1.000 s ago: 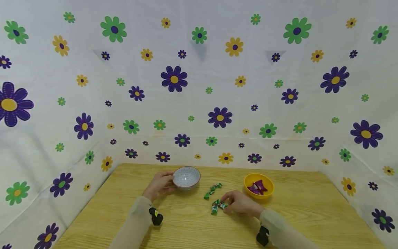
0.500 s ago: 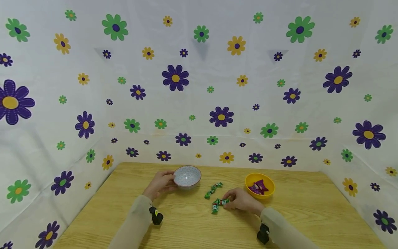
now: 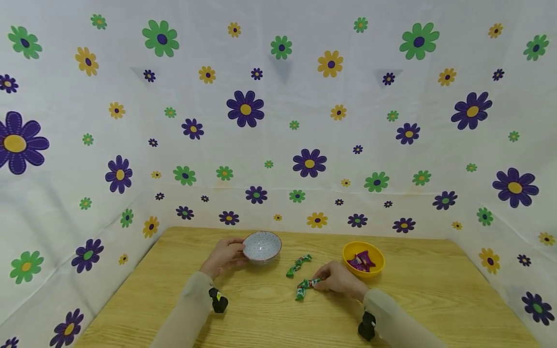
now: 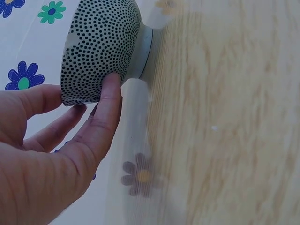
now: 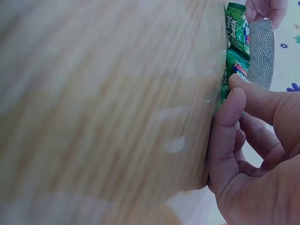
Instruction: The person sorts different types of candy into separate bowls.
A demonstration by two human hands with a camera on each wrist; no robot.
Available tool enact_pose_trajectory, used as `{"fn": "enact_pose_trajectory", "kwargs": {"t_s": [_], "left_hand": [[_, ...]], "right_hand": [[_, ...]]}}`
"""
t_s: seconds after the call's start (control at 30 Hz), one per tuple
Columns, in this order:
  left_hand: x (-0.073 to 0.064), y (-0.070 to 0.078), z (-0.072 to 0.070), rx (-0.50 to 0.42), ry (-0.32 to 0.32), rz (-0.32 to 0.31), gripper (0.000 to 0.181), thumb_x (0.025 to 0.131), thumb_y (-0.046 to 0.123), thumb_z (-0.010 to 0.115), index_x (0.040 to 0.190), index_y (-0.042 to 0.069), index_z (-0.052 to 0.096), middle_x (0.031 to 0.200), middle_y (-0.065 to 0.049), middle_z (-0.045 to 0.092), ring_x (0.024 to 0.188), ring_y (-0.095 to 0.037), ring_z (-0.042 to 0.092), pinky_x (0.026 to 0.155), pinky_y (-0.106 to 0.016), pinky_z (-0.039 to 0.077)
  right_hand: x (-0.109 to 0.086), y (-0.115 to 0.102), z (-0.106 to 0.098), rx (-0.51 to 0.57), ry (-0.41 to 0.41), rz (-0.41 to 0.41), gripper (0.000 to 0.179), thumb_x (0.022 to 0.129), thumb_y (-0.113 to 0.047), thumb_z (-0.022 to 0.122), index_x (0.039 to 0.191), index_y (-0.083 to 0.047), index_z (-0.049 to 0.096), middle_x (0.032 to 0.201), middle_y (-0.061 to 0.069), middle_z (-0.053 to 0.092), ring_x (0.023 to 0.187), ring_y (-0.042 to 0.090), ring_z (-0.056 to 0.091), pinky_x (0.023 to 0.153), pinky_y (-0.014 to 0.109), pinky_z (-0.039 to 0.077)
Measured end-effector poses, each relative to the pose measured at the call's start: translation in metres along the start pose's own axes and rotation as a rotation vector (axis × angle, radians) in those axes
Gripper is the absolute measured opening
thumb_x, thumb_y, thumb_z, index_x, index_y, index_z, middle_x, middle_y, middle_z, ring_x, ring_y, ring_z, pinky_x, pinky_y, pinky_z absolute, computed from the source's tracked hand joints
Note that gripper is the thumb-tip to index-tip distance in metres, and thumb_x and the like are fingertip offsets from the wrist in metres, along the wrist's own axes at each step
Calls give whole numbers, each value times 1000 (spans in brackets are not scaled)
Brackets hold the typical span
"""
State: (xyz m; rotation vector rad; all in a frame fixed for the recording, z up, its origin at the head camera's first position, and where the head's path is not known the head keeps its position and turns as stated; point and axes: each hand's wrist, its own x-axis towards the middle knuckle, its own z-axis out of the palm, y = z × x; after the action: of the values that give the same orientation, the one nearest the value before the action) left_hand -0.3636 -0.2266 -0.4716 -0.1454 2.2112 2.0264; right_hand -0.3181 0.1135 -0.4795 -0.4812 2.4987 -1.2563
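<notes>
Turned since a second ago, the green candy (image 3: pixel 313 283) beside the right hand (image 3: pixel 341 280) now lies with its long axis almost left to right on the surface (image 3: pixel 261 319). Its right end is pinched by that hand's narrowed fingers; its left end meets a second candy (image 3: pixel 300 292), which points roughly toward the wearer. Beyond them, more green candies (image 3: pixel 298 266) slant from near left to far right. Left hand (image 3: pixel 226 256) fingers grip the patterned bowl (image 3: pixel 262 247) at its side. Rightward, a yellow bowl (image 3: pixel 367 274) holds purple wrapped pieces (image 3: pixel 363 260).
</notes>
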Motion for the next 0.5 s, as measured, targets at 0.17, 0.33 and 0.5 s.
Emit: {"fn": "enact_pose_trajectory", "kwargs": {"t_s": [0.17, 0.33, 0.5], "left_hand": [[-1, 0, 0, -12, -10, 4, 37, 91, 11, 52, 126, -1, 47, 115, -20, 53, 88, -26, 61, 79, -42, 50], [-1, 1, 1, -12, -11, 2, 37, 92, 12, 52, 126, 0, 47, 116, -20, 52, 91, -26, 60, 79, -42, 50], [-2, 1, 1, -11, -15, 7, 38, 92, 12, 52, 127, -1, 46, 116, -20, 53, 92, -27, 60, 78, -40, 51]], "right_hand": [[-1, -1, 1, -2, -1, 26, 13, 81, -18, 69, 89, -8, 69, 79, 2, 60, 61, 13, 51, 53, 27, 48], [-1, 1, 0, -19, 4, 15, 12, 82, -17, 67, 89, -8, 69, 77, 1, 60, 57, 12, 51, 52, 27, 47], [0, 4, 0, -10, 15, -1, 13, 82, -17, 67, 90, -7, 69, 77, 1, 60, 57, 12, 51, 52, 27, 47]]}}
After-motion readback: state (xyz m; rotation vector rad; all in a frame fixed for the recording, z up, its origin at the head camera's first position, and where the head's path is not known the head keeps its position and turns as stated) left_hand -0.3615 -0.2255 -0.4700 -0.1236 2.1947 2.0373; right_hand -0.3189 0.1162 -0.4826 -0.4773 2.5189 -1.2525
